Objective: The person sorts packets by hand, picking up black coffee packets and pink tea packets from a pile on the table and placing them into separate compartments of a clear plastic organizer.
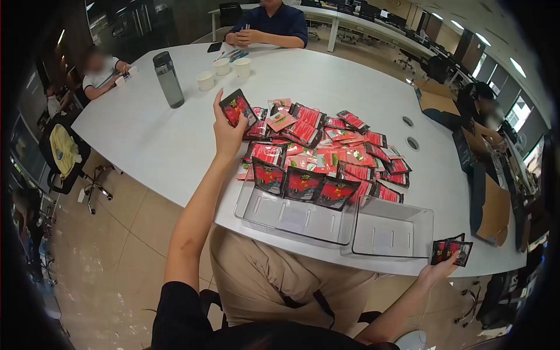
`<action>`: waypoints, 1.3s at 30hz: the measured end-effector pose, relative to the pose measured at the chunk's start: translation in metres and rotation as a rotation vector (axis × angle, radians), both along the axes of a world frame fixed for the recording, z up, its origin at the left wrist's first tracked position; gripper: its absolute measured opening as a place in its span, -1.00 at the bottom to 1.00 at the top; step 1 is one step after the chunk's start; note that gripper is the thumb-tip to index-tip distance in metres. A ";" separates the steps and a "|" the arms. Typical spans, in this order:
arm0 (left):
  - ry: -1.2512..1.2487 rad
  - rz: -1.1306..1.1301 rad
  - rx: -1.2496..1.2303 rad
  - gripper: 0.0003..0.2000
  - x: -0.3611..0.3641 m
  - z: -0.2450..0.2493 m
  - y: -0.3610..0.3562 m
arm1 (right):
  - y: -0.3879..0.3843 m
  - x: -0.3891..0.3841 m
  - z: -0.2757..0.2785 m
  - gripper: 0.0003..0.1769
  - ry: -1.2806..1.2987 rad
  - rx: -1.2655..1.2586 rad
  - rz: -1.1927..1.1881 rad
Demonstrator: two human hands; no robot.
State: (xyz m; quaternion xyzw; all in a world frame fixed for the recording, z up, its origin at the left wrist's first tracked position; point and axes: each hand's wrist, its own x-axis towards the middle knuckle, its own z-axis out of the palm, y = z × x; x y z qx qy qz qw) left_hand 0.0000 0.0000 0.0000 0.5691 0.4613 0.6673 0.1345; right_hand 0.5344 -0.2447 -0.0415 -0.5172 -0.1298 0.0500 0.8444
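My left hand [228, 135] is closed on a black-and-red sachet [236, 109], held up at the left edge of the pile. Down at the right, beside the table's near edge, my right hand [438, 269] grips a few overlapping black-and-red sachets [450, 249]. Between my hands lies a heap of black-and-red sachets [304, 132] mixed with smaller pink packets [281, 120]. Three sachets [304, 185] stand upright in a row along the far side of the left clear plastic bin [291, 228]. The right clear bin [392, 249] sits against it, with no sachets visible inside.
A grey water bottle [168, 80], several paper cups [243, 67], pens [236, 55] and a phone [214, 47] stand or lie farther back. Across the white table [140, 137] sits a person [271, 26]. Open cardboard boxes [489, 204] line the right side.
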 end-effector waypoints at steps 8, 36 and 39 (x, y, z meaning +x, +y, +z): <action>-0.070 -0.022 0.065 -0.01 0.002 -0.006 0.007 | 0.004 0.009 -0.006 -0.60 -0.071 0.058 0.004; -0.184 -0.309 -0.067 -0.20 -0.004 -0.005 0.007 | 0.005 -0.002 -0.001 -0.61 -0.052 0.000 0.037; -0.226 -0.306 -0.051 -0.20 -0.004 -0.002 0.004 | 0.004 0.000 -0.003 -0.63 -0.055 -0.003 0.029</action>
